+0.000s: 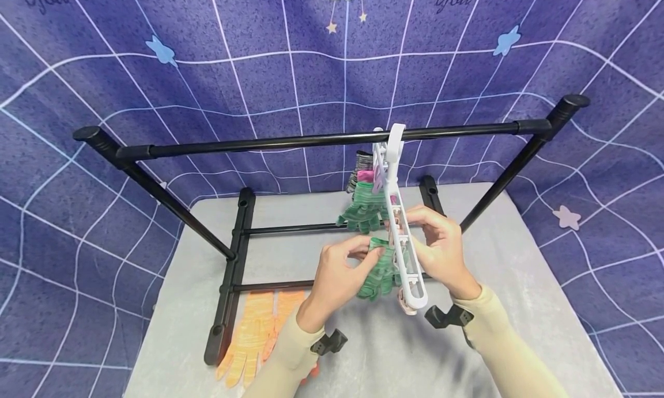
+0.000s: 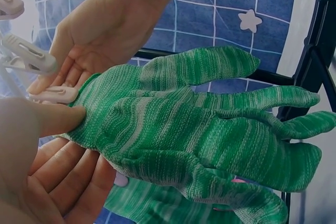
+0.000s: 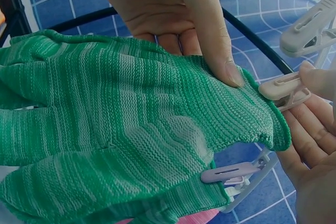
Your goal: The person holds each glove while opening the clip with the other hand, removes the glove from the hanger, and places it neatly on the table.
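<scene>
My left hand (image 1: 337, 274) pinches the cuff of a green-and-white striped knit glove (image 2: 152, 114), its thumb on top and its other fingers beneath. The glove's fingers stretch away from the hand. At the cuff's edge, my right hand (image 1: 438, 245) pinches a pale clothes clip (image 3: 281, 87) between thumb and fingers, with the clip's tip right at the fabric edge. This clip belongs to a white clip hanger (image 1: 407, 248), which hooks over the black rail and partly hides the right hand's fingertips in the head view.
Behind hang another green glove (image 1: 365, 205), a pink cuff (image 1: 365, 175) and a dark grey knit piece (image 1: 360, 167). The black rack (image 1: 275, 143) stands on a pale grey table (image 1: 197, 260). Orange gloves (image 1: 254, 323) lie at the lower left, by the rack's foot. Patterned blue cloth (image 1: 311, 87) surrounds the table.
</scene>
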`<control>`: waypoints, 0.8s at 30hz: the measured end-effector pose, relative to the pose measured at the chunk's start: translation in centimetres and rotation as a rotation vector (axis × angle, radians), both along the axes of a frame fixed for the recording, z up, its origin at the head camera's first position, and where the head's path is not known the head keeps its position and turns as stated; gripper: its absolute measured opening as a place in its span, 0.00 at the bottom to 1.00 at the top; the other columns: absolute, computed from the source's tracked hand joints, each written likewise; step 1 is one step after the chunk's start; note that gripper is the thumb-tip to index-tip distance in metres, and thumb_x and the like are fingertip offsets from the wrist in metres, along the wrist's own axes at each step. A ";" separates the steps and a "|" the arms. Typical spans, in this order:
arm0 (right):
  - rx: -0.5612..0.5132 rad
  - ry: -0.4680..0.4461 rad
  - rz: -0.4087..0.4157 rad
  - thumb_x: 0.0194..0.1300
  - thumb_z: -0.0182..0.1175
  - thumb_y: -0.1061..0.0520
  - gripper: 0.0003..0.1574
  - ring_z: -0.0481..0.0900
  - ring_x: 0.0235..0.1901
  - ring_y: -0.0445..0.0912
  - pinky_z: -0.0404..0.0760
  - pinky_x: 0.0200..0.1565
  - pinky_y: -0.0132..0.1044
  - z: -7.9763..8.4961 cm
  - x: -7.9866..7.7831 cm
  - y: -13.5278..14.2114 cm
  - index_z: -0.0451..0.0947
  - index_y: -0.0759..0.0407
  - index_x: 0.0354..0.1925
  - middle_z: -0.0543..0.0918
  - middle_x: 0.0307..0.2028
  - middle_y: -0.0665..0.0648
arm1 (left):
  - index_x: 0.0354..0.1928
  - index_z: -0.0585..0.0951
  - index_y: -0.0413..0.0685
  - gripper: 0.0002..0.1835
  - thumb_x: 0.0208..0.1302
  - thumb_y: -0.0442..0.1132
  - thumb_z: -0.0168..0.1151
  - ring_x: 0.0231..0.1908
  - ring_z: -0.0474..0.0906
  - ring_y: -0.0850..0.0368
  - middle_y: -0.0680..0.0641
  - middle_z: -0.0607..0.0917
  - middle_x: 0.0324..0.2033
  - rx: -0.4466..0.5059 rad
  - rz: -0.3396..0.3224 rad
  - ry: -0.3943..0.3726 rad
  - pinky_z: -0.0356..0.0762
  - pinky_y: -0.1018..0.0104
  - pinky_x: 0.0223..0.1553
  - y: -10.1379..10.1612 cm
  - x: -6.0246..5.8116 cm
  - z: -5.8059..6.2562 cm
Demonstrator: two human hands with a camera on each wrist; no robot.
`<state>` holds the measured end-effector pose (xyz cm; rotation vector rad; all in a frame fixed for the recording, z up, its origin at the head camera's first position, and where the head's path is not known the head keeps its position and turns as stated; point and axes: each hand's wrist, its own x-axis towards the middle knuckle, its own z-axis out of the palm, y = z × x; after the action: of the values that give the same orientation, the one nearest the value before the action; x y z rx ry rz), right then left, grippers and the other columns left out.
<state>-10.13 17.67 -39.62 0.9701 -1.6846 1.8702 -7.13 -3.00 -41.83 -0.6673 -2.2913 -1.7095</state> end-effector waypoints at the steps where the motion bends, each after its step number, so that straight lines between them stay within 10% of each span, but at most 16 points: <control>1: -0.001 0.002 0.000 0.59 0.65 0.79 0.13 0.85 0.40 0.48 0.85 0.50 0.37 0.0 0.0 0.0 0.86 0.75 0.43 0.90 0.39 0.58 | 0.47 0.92 0.52 0.06 0.73 0.42 0.72 0.36 0.89 0.65 0.56 0.93 0.35 -0.001 0.002 -0.006 0.88 0.66 0.42 0.0 0.0 0.0; 24: -0.015 0.009 0.017 0.62 0.65 0.78 0.10 0.84 0.38 0.49 0.85 0.49 0.38 0.1 -0.1 -0.2 0.86 0.74 0.42 0.90 0.36 0.63 | 0.47 0.92 0.54 0.07 0.72 0.43 0.73 0.34 0.88 0.66 0.58 0.93 0.35 -0.025 0.014 -0.027 0.87 0.66 0.42 -0.3 0.4 -0.3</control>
<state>-10.22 17.46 -39.52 0.9883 -1.6598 1.8837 -6.72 -3.28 -42.16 -0.6347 -2.3340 -1.6967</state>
